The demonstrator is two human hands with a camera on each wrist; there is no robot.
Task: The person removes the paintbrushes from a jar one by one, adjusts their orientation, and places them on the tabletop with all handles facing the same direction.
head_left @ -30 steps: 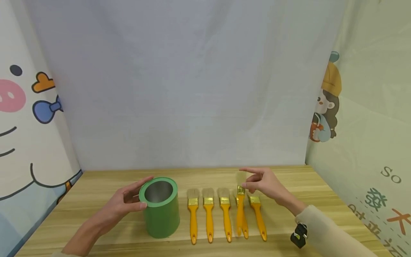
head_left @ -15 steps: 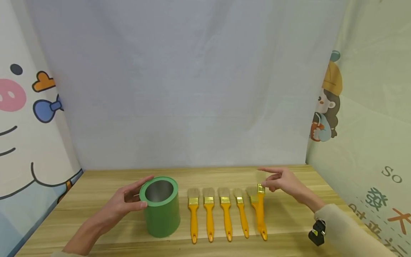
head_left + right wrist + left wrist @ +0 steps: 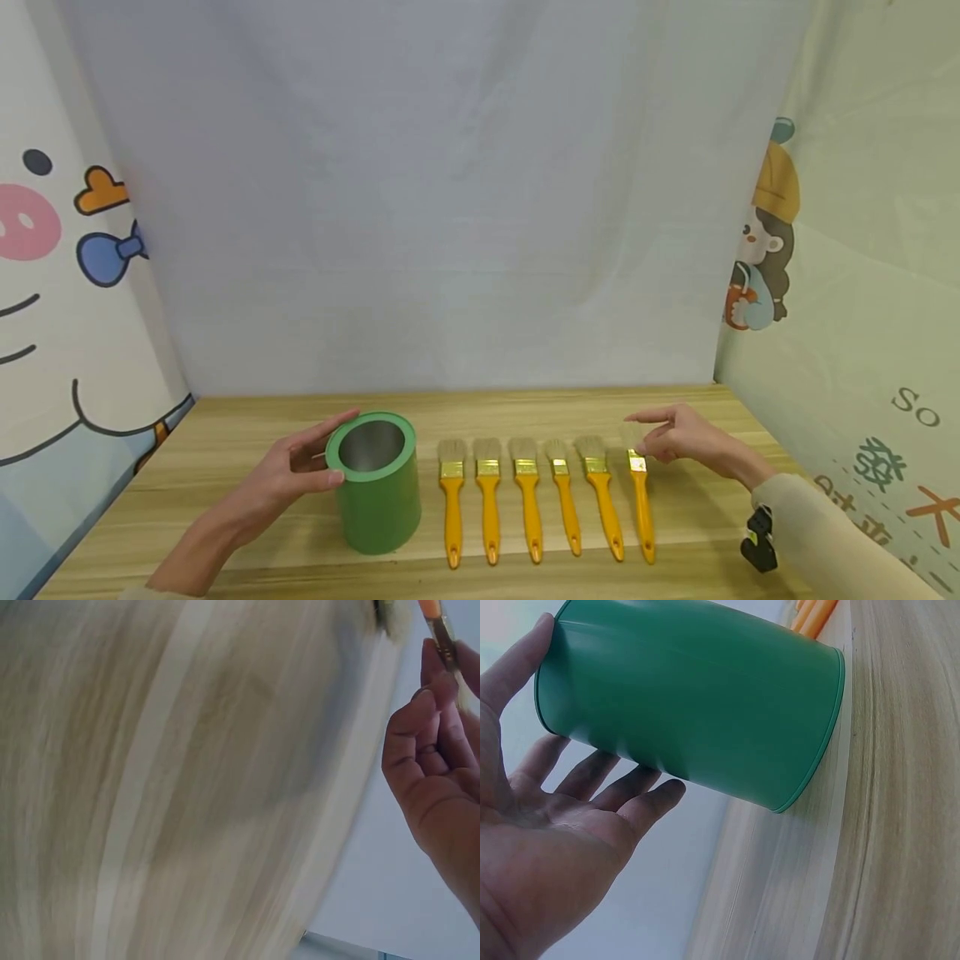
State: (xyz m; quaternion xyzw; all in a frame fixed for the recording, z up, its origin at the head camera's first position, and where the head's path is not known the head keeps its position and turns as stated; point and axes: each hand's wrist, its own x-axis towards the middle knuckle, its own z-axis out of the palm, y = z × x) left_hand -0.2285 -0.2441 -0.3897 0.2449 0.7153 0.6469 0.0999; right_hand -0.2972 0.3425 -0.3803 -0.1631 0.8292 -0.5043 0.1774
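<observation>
At the left of the table, a green can point(image 3: 378, 500) stands upright, its dark inside showing through the open top. My left hand point(image 3: 296, 467) rests against its left side, thumb and index finger at the rim. The left wrist view shows the fingers spread along the can's wall, palm apart from it. At the row's right end, my right hand point(image 3: 686, 442) pinches a paintbrush point(image 3: 642, 504) near its metal band and bristles; the yellow handle points toward me. Whether this brush touches the table, I cannot tell. Right wrist view: thumb and fingers on the brush point(image 3: 442, 637).
Several yellow-handled paintbrushes lie side by side between the can and the right hand, among them a narrow brush point(image 3: 564, 500) and a wider brush point(image 3: 600, 500). A pale cloth point(image 3: 450, 208) hangs behind the wooden table point(image 3: 247, 425). Printed cloths flank both sides.
My right hand has carried the pinched paintbrush rightward, from over the row's right part to past its right end. The left hand and can have stayed in place.
</observation>
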